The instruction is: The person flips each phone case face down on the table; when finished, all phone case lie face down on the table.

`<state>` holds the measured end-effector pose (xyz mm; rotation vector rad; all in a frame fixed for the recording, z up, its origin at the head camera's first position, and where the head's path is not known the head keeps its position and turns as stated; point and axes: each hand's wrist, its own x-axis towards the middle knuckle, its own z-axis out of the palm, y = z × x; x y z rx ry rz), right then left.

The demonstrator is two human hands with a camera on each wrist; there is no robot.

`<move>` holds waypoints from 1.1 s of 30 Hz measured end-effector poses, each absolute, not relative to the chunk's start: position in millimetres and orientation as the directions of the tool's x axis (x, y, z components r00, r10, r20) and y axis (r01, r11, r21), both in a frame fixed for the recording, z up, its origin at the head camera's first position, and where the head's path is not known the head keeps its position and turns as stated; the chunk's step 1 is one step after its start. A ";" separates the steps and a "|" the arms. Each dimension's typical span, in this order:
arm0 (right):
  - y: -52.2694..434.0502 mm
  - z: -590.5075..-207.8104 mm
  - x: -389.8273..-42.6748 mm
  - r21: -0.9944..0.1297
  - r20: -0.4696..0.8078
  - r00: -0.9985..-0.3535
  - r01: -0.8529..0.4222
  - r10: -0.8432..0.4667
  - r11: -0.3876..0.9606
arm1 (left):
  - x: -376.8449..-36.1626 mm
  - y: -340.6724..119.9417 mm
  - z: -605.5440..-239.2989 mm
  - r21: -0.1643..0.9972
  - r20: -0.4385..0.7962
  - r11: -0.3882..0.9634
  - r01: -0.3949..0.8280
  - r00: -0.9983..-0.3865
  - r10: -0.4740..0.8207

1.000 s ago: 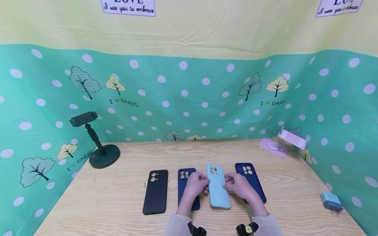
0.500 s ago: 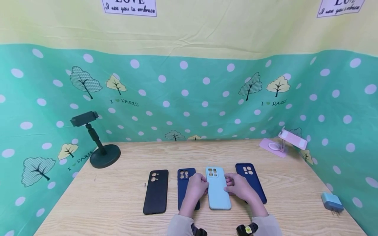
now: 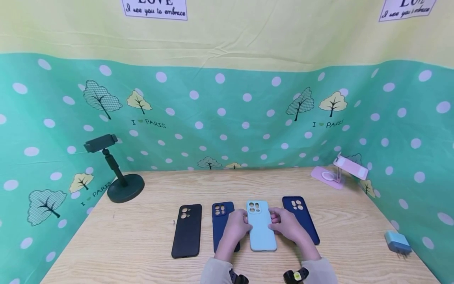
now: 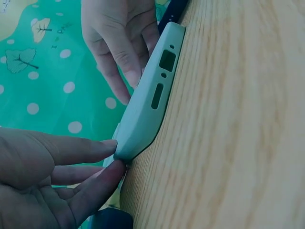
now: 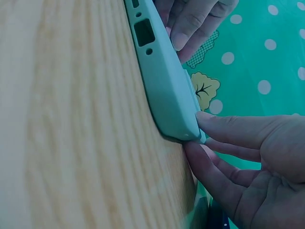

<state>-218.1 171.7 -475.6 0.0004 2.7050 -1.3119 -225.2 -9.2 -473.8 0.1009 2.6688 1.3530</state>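
A light blue phone case (image 3: 261, 232) lies back side up on the wooden table, its camera cutouts at the far end. My left hand (image 3: 237, 225) pinches its left edge between thumb and finger. On the opposite edge my right hand (image 3: 286, 224) pinches it the same way. Both wrist views show the port cutouts along the near end of the phone case (image 4: 147, 102) (image 5: 164, 81), close against the wood. A dark blue phone case (image 3: 220, 221) lies partly hidden under my left forearm. Beyond my right hand is another dark blue phone case (image 3: 307, 221), inner side up.
A black phone case (image 3: 186, 232) lies at the left of the row. A black phone stand (image 3: 125, 188) stands at the back left, a pink folding stand (image 3: 328, 177) at the back right. Near the right edge sits a blue charger plug (image 3: 398, 242). Polka-dot cloth (image 3: 227, 118) walls the table.
Over the last second the light blue case has come slightly nearer to me and turned straighter, with both hands following it. In the last half second it has barely shifted.
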 end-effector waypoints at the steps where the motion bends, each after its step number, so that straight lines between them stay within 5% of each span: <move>1: 171.5 -475.2 -218.1 -0.782 -0.119 -0.991 0.056 -0.061 0.621 | -225.3 -9.3 -474.0 0.804 -0.098 0.595 -0.002 -0.987 0.129; 16: 179.5 -470.5 -218.5 -0.770 -0.116 -0.992 0.056 -0.052 0.635 | -224.5 -11.4 -472.6 0.817 -0.131 0.576 -0.029 -0.982 0.136; 25: 222.0 -458.8 -217.0 -0.734 -0.007 -0.998 -0.038 -0.063 0.678 | -222.7 -6.5 -464.9 0.830 -0.087 0.558 0.013 -0.985 0.152; 33: 265.5 -452.8 -208.6 -0.732 -0.054 -0.998 0.035 -0.007 0.680 | -215.1 15.0 -459.6 0.852 -0.051 0.516 0.092 -0.966 0.255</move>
